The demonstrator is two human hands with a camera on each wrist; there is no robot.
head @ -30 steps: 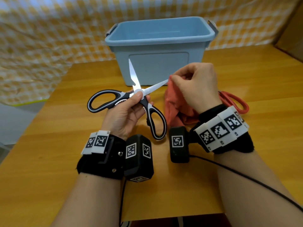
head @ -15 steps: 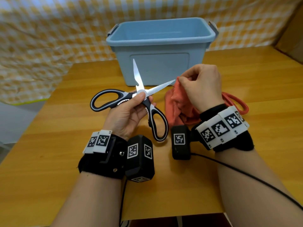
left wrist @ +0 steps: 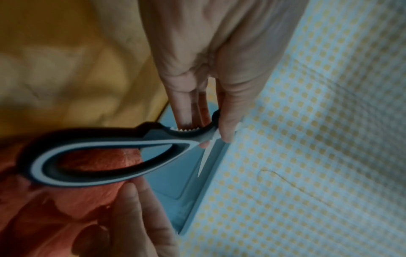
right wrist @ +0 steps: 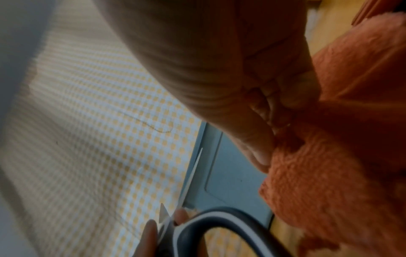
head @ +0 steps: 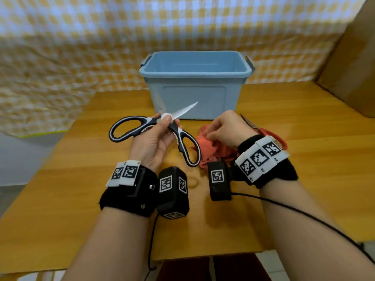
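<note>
My left hand pinches black-and-white kitchen scissors at the pivot, thumb on top, and holds them above the wooden table. The handles are spread wide. One blade points up and right toward the blue bin; the other is blurred. In the left wrist view the fingers of my left hand clamp the scissors near the serrated neck. My right hand grips a crumpled orange-red cloth low on the table, right of the scissors. In the right wrist view my right hand bunches the cloth, with the scissors below.
The blue bin stands open at the back middle of the table. Red-handled scissors lie behind my right wrist. A yellow checked curtain hangs behind the table, and a cardboard box is at the far right.
My right hand has dropped from the blade tip down to the table with the cloth. The left hand keeps its pinch; the scissors have tilted and the upright blade has blurred.
</note>
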